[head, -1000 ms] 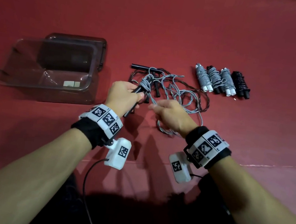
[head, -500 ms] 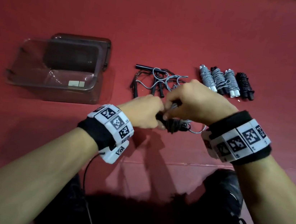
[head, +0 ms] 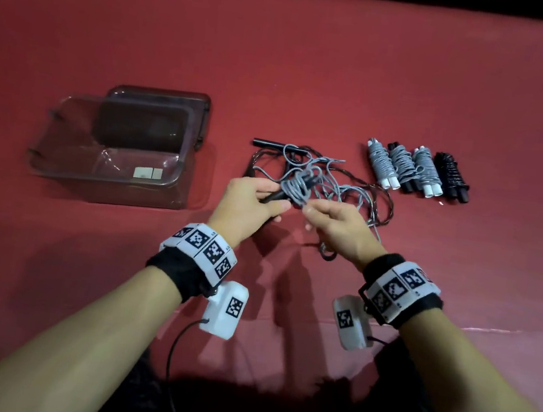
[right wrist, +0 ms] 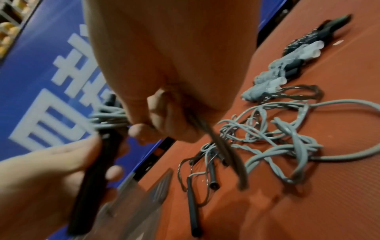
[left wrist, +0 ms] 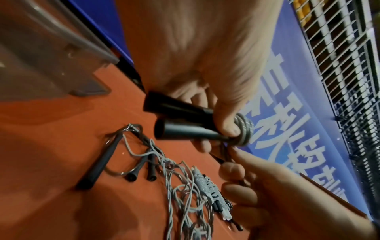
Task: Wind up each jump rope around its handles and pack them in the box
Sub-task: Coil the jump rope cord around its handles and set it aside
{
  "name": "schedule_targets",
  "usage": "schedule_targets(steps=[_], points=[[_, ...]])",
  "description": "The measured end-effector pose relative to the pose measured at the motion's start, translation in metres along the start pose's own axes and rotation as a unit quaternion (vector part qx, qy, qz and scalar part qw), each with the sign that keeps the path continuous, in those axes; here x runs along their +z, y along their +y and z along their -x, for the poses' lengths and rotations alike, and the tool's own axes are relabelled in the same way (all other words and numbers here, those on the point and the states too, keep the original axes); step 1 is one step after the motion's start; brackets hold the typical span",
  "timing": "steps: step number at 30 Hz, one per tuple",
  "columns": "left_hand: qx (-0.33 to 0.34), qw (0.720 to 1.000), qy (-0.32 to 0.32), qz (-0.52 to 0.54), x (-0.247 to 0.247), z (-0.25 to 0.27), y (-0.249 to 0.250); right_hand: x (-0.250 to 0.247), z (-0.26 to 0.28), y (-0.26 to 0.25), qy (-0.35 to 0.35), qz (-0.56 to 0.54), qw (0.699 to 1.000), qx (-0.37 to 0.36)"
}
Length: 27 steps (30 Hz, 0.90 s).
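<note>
Nearest to the camera, two bare forearms reached forward, each with one black wrist band carrying white marker tiles. The left hand (head: 250,199) held two black handles (left wrist: 185,123) side by side, its fingers (left wrist: 226,125) curled round them and the thumb pressed on the first grey turns of the rope wound there. Just beside it, the right hand (head: 340,225) pinched one strand of the grey rope (right wrist: 224,149) between thumb and curled fingers (right wrist: 141,131); the strand ran from this hand toward the wound turns on the handles. Both hands were above the red surface (head: 315,73), not resting on it.

Behind the hands lay a loose tangle of ropes (head: 345,188), grey and dark strands mixed together, touching the surface. In this tangle three more black handles showed in the left wrist view: one long handle (left wrist: 98,164) and two short ends (left wrist: 141,168) close to each other. How many ropes were in the tangle I cannot tell.

To the right of the tangle, near it but apart, four wound bundles (head: 416,169) lay in one row, side by side: three wrapped in grey rope and one in black rope. Two of the grey ones showed white handle ends.

Far to the left, well apart from the bundles, stood one clear plastic box (head: 61,164), open, with its lid (head: 203,110) lying behind it. One small white label showed on its bottom.
</note>
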<state>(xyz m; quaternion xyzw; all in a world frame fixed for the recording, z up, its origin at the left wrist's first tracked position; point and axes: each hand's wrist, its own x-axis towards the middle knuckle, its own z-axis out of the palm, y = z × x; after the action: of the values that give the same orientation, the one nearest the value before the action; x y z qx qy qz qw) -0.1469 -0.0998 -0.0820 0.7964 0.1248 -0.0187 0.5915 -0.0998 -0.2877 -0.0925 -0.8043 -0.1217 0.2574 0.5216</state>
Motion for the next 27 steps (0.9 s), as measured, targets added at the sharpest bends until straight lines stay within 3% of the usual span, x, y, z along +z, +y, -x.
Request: schedule_targets(steps=[5, 8, 12, 16, 19, 22, 24, 27], points=[[-0.086, 0.989, 0.114, 0.040, -0.007, -0.008, -0.009, 0.009, 0.001, -0.009, -0.040, 0.173, 0.984, -0.010], [-0.053, 0.990, 0.126, 0.020, -0.014, -0.012, -0.005, 0.011, 0.003, -0.015, -0.046, 0.235, 0.970, -0.051], [0.013, 0.985, 0.148, -0.084, -0.010, -0.008, 0.003, 0.006, 0.005, -0.038, -0.067, 0.310, 0.942, -0.113], [0.173, 0.929, 0.098, -0.313, -0.004, 0.007, 0.026, -0.016, 0.010, -0.069, -0.060, 0.454, 0.872, -0.171], [0.228, 0.892, -0.008, -0.390, -0.007, 0.008, 0.046, -0.031, 0.018, -0.096, -0.052, 0.505, 0.847, -0.156], [0.225, 0.878, -0.102, -0.409, -0.007, 0.008, 0.054, -0.047, 0.026, -0.115, -0.020, 0.482, 0.857, -0.179], [0.184, 0.910, -0.134, -0.347, -0.008, 0.011, 0.057, -0.059, 0.028, -0.116, -0.015, 0.419, 0.886, -0.197], [0.148, 0.964, -0.159, -0.153, -0.015, 0.013, 0.066, -0.071, 0.023, -0.094, -0.002, 0.144, 0.973, -0.181]])
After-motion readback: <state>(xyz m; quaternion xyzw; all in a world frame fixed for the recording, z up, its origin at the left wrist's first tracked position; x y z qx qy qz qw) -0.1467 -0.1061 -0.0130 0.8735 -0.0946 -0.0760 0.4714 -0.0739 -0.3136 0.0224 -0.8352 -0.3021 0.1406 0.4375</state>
